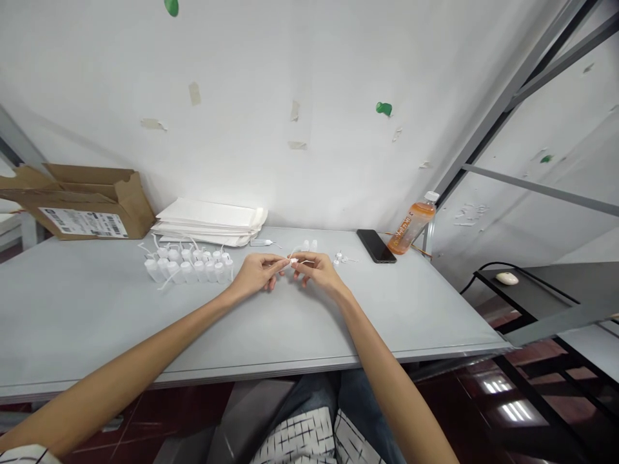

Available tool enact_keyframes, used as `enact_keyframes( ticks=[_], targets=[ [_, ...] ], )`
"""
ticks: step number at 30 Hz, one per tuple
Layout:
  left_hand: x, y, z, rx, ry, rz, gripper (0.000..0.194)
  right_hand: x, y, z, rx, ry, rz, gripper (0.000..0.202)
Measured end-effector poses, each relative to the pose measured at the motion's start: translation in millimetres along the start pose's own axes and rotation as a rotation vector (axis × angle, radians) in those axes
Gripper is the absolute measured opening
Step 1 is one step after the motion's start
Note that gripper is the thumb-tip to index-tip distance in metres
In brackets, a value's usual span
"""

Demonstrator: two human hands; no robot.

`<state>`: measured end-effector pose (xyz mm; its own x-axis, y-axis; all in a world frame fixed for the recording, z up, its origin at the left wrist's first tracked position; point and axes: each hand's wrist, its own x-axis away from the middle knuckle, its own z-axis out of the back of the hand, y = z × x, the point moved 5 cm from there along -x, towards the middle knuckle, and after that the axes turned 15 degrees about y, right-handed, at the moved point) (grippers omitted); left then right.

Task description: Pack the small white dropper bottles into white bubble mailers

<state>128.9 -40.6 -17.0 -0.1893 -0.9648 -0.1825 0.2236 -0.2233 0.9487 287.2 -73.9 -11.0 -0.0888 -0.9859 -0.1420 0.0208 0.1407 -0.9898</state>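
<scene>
My left hand [262, 270] and my right hand [316, 270] meet above the middle of the table. The fingertips of both pinch a small white piece [293, 260] with a thin white strand; its exact kind is too small to make out. Just behind my fingers stand small white bottles [310, 245], partly hidden. Left of my left hand are rows of small white plastic bottles [187, 272], several with white wick-like strands sticking out. A few tiny white parts [340, 258] lie right of my right hand.
An opened cardboard box [91, 203] stands at the back left of the grey table [290, 328], beside a stack of white paper envelopes [207, 219]. A thin white tool [262, 243] lies before it. At the back right are a black phone [376, 246] and an orange drink bottle [412, 225].
</scene>
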Motion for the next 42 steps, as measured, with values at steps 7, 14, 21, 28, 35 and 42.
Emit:
enact_keyframes(
  ticks=[7, 14, 21, 28, 35, 42],
  targets=[
    [-1, -3, -3.8, 0.117, -0.06, 0.11, 0.056, -4, 4, 3, -0.077, 0.058, -0.011, 0.035],
    [0, -7, -6.5, 0.137, -0.115, 0.15, 0.057, -3, 2, 4, -0.085, 0.081, -0.026, 0.035],
    [2, -7, -6.7, 0.207, -0.096, 0.162, 0.054, -9, 2, 20, 0.071, 0.295, 0.123, 0.027],
    [1, -6, -7.4, 0.192, -0.07, 0.138, 0.056, 11, -1, 68, 0.666, 0.557, 0.603, 0.02],
    [2, -10, -11.3, 0.121, -0.088, 0.101, 0.05, 24, 22, 116, 1.058, 0.501, 0.532, 0.016],
    [4, -6, -10.9, 0.072, -0.093, 0.09, 0.051, 15, 27, 115, 1.045, 0.517, 0.427, 0.013]
  ],
)
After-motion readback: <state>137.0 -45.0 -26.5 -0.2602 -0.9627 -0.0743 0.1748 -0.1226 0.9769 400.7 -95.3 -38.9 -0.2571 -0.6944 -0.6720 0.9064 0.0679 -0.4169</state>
